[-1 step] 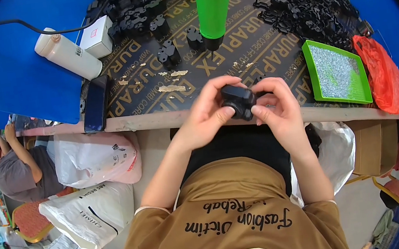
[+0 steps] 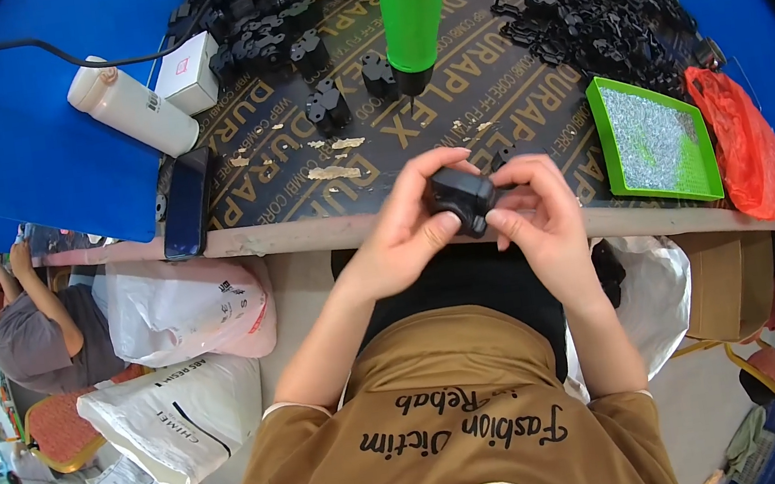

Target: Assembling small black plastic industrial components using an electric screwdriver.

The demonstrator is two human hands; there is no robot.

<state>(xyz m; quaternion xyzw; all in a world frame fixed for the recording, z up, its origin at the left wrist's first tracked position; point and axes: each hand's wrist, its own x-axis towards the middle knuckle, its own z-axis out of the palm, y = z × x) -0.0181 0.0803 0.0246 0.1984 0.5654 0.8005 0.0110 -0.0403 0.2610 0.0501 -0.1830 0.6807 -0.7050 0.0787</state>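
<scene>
Just over the near edge of the table, a small black plastic part (image 2: 465,194) sits between my hands. My left hand (image 2: 410,224) has its fingers and thumb wrapped round the part's left side. With bent fingers and thumb, my right hand (image 2: 540,207) pinches its right side, and the fingertips hide some of it. Beyond my hands a green electric screwdriver (image 2: 417,18) hangs upright, its thin bit pointing down at the table. Several black plastic housings (image 2: 326,105) stand just left of the bit.
A green tray (image 2: 654,143) of small silvery pieces lies at right, beside a red plastic bag (image 2: 737,142). Black parts (image 2: 583,15) are heaped at the back. A phone (image 2: 188,205), white bottle (image 2: 132,104) and white box (image 2: 189,74) occupy the left. Another person (image 2: 47,331) sits far left.
</scene>
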